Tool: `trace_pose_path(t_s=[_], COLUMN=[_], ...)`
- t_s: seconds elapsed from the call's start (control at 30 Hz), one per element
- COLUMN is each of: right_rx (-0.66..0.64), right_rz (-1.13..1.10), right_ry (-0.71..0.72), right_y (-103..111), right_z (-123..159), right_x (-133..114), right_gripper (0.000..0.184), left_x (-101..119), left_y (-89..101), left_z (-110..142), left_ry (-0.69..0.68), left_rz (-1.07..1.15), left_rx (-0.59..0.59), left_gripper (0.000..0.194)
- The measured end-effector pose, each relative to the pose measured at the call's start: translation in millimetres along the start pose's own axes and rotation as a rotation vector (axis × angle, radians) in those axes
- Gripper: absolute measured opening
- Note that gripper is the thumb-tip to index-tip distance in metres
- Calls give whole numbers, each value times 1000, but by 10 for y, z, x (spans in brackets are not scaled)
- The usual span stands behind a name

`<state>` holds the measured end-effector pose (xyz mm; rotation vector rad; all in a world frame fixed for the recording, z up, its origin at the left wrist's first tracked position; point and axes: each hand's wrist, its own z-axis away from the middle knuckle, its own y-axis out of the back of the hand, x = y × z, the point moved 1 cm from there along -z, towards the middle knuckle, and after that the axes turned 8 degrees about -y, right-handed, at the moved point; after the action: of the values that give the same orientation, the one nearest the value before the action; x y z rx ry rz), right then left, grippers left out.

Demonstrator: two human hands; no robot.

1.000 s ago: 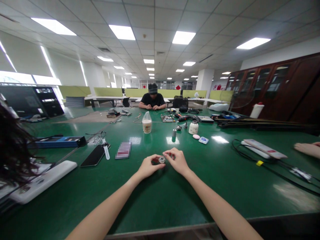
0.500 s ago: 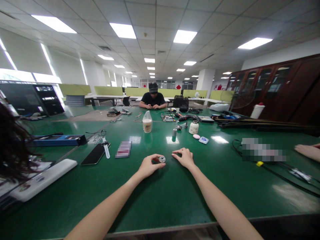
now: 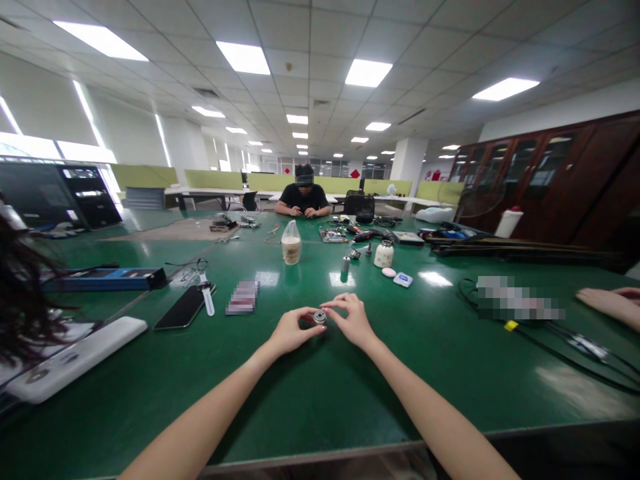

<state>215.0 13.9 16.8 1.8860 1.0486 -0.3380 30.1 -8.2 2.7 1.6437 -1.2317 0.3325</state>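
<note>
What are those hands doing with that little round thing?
The left hand holds a small round metal part between its thumb and fingers, over the green table. The right hand is right next to it, fingertips close to the part; I can't tell if they touch it. A bagged cup and a white jar stand farther back. Across the table sits a person in a black top.

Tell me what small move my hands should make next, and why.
Probably steady the small metal part with your left hand and ease your right hand onto its top: the left thumb and fingers already grip its sides, and the right fingertips are right beside it.
</note>
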Motion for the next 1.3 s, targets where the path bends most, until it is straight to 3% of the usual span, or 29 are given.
trace_pose_path(t_s=[0.27,0.4,0.53,0.83,1.0,1.17,1.3], right_rx=[-73,39,152,119,109,107,104], right_rz=[-7,-97,-141,-204,-170,-98,-137], right_ry=[-3,-43,-64,-75,-86,-67,-81], right_y=[-95,-57,-14,-35,-23,-9,-8], right_z=[33,14,-18,-23,-11,-6,-2], right_x=[-52,-36,22,109,91,48,32], right_gripper=[17,27,45,32,35,43,32], left_x=[-14,-8,8,30,-85,-438,-556], left_y=[2,0,33,15,205,386,358], left_z=[4,1,-13,-66,-114,-50,-17], left_ry=[-35,-42,-61,-119,-60,21,33], left_rz=[-23,-69,-96,-124,-286,-515,-522], left_rx=[-8,97,189,272,387,255,190], left_gripper=[39,48,29,23,29,28,30])
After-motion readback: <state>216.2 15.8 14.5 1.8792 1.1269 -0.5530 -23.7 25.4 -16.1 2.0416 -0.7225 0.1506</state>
